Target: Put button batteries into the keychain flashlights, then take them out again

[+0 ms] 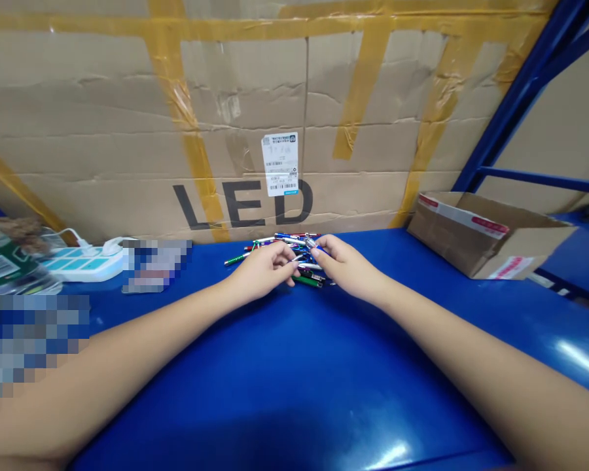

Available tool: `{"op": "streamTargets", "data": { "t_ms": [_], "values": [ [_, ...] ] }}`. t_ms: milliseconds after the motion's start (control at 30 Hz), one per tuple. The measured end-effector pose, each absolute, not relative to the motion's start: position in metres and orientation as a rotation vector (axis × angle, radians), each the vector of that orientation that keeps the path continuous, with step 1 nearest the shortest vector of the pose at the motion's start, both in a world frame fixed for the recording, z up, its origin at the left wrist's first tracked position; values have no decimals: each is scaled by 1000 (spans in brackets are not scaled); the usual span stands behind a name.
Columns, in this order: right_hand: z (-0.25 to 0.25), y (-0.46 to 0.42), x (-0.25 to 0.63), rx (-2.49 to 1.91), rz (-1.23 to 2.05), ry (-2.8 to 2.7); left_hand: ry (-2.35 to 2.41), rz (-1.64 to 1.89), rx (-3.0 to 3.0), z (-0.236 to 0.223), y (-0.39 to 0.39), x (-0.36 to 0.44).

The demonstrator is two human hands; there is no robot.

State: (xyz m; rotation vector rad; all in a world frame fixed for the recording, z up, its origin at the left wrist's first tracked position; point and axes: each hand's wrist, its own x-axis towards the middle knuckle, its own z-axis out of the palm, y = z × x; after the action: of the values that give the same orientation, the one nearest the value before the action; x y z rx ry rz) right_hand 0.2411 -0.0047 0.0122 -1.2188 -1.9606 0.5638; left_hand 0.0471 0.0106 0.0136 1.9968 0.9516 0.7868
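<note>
- The right hand (pixel 346 263) is pinching a slim, shiny pen (pixel 311 243), its long axis slanting far-left to near-right.
- The left hand (pixel 266 271) is curling left of it; whether its grip is holding anything, I cannot tell.
- A pile of glossy pens (pixel 310 266) is lying beneath on the smooth blue tabletop (pixel 255 379).

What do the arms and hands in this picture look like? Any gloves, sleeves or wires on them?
They are human: the left hand and right hand wear no gloves. Both slender forearms are bare, with no sleeve, watch, bracelet, cable or marking visible.
</note>
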Motion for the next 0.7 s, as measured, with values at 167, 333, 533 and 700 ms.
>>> {"op": "streamTargets", "data": {
  "t_ms": [167, 333, 533, 700],
  "values": [
    [10, -9, 231, -1133, 413, -2106, 856, 813, 1949, 15, 7, 48],
    [11, -11, 234, -1115, 251, -2216, 852, 735, 1810, 20, 6, 48],
    [12, -13, 236, -1226, 90, -2360, 852, 371, 2102, 22, 3, 44],
    [16, -19, 233, -1280, 0, -2396, 782, 352, 2265, 24, 1, 41]
  ]
}}
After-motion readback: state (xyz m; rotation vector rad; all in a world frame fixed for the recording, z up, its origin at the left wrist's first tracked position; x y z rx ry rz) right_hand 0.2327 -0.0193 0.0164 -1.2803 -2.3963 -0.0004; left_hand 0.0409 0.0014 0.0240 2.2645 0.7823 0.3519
